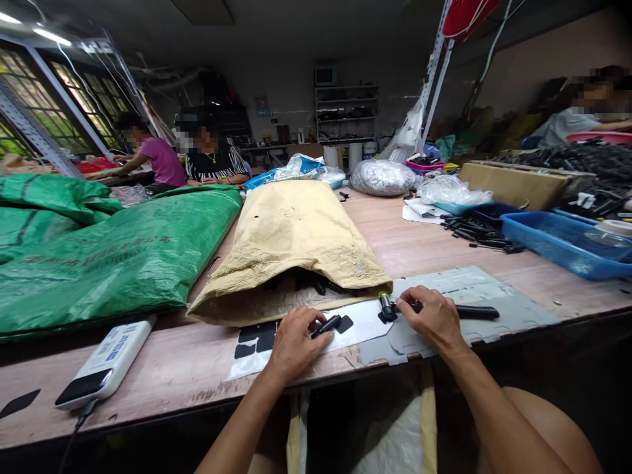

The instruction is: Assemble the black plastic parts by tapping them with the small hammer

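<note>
My left hand (299, 342) is closed round a short black plastic piece (326, 326), held just over a white backing sheet (363, 327) that carries black rounded patches (245, 349). My right hand (434, 317) pinches with thumb and fingertips, but what lies between them is hidden. Close to those fingertips stands a small metal-and-yellow fitting (385, 304) with a black base. A black ribbed rod (478, 312) sticks out to the right from behind this hand. Just beyond both hands, a tan woven sack (301, 230) lies with its mouth towards me, dark pieces inside.
Left are a green sack (123, 257) and a white power bank (106, 362) with a cable. A grey board (459, 289) lies under my right hand. Blue trays (557, 247), black parts (484, 234) and a cardboard box (513, 184) stand right. Several people sit farther back.
</note>
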A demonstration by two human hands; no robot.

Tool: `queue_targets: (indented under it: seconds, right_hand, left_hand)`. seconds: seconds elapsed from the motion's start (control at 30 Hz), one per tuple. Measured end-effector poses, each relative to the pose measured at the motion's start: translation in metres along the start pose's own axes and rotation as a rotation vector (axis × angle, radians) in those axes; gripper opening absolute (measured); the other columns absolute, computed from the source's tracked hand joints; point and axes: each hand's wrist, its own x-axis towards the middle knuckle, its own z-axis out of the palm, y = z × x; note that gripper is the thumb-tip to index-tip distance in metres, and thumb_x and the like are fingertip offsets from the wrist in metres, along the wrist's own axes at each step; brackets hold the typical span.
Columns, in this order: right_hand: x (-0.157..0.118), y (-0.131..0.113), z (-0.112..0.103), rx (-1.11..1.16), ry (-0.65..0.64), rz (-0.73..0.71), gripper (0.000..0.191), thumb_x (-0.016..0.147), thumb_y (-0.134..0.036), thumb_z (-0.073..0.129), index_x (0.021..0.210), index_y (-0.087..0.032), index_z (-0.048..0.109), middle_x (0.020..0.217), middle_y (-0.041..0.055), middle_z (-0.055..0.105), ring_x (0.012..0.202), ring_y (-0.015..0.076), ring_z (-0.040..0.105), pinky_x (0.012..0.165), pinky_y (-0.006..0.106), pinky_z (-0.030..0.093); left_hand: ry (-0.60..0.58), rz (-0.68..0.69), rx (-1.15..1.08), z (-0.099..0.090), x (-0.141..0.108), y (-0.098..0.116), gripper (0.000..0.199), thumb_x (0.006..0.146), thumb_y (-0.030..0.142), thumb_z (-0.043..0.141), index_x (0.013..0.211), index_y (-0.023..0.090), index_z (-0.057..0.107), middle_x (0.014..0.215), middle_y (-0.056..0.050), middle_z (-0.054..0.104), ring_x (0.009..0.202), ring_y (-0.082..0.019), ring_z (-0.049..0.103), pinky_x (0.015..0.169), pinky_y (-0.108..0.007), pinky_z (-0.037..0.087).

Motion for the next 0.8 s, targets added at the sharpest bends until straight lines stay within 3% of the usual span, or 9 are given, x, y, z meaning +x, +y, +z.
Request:
queue_targets:
  seconds: [0.1, 0.23, 0.4, 0.53, 0.63, 0.8]
  right_hand:
    - [-0.001, 0.013, -0.003, 0.010, -0.080, -0.130, 0.017, 0.087, -0.040, 0.062, 0.093, -0.028, 0.071, 0.094, 0.0008, 0.071, 0.088, 0.0212, 0.061, 0.080, 0.036, 0.036]
    - [-0.006, 0.011, -0.014, 0.040, -0.097, -0.248, 0.018, 0.095, -0.038, 0.056, 0.095, -0.026, 0.069, 0.094, 0.0028, 0.069, 0.091, 0.0211, 0.063, 0.080, 0.035, 0.042]
    - [-0.018, -0.045, -0.029, 0.341, -0.036, -0.329, 0.024, 0.102, -0.033, 0.048, 0.116, -0.025, 0.066, 0.096, 0.0029, 0.067, 0.086, 0.0154, 0.066, 0.076, 0.028, 0.051]
    - [-0.029, -0.090, -0.028, 0.382, -0.004, -0.448, 0.026, 0.102, -0.027, 0.050, 0.123, -0.025, 0.065, 0.103, 0.0051, 0.071, 0.089, 0.0170, 0.069, 0.081, 0.029, 0.055]
    - [-0.037, -0.106, -0.022, 0.364, 0.024, -0.501, 0.031, 0.101, -0.023, 0.051, 0.129, -0.025, 0.064, 0.102, 0.0063, 0.071, 0.089, 0.0176, 0.069, 0.080, 0.029, 0.055]
    - [-0.044, -0.111, -0.008, 0.200, 0.007, -0.523, 0.031, 0.100, -0.019, 0.052, 0.128, -0.023, 0.066, 0.096, 0.0064, 0.070, 0.085, 0.0172, 0.067, 0.075, 0.027, 0.052]
  left_hand:
    - [0.000, 0.009, -0.021, 0.005, 0.001, -0.002, 0.015, 0.082, 0.031, 0.071, 0.095, 0.023, 0.074, 0.085, -0.002, 0.066, 0.085, -0.021, 0.054, 0.077, -0.033, 0.039]
    - [-0.024, 0.010, -0.046, 0.003, -0.002, -0.004, 0.016, 0.081, 0.030, 0.074, 0.095, 0.024, 0.076, 0.084, -0.002, 0.065, 0.088, -0.022, 0.054, 0.080, -0.033, 0.039]
    - [-0.047, 0.007, -0.073, 0.002, -0.001, -0.005, 0.016, 0.080, 0.032, 0.075, 0.094, 0.026, 0.079, 0.085, -0.001, 0.065, 0.091, -0.022, 0.055, 0.082, -0.033, 0.039]
    - [-0.025, 0.014, -0.095, 0.003, -0.001, -0.007, 0.018, 0.082, 0.031, 0.074, 0.098, 0.028, 0.080, 0.088, -0.001, 0.065, 0.092, -0.022, 0.055, 0.084, -0.032, 0.039]
    - [-0.029, 0.034, -0.086, 0.002, -0.001, -0.008, 0.016, 0.084, 0.031, 0.072, 0.097, 0.028, 0.081, 0.089, -0.001, 0.065, 0.091, -0.021, 0.055, 0.084, -0.032, 0.039]
    - [-0.040, 0.028, -0.072, 0.003, -0.002, -0.007, 0.014, 0.085, 0.031, 0.071, 0.094, 0.029, 0.081, 0.087, -0.001, 0.063, 0.090, -0.021, 0.054, 0.082, -0.031, 0.039]
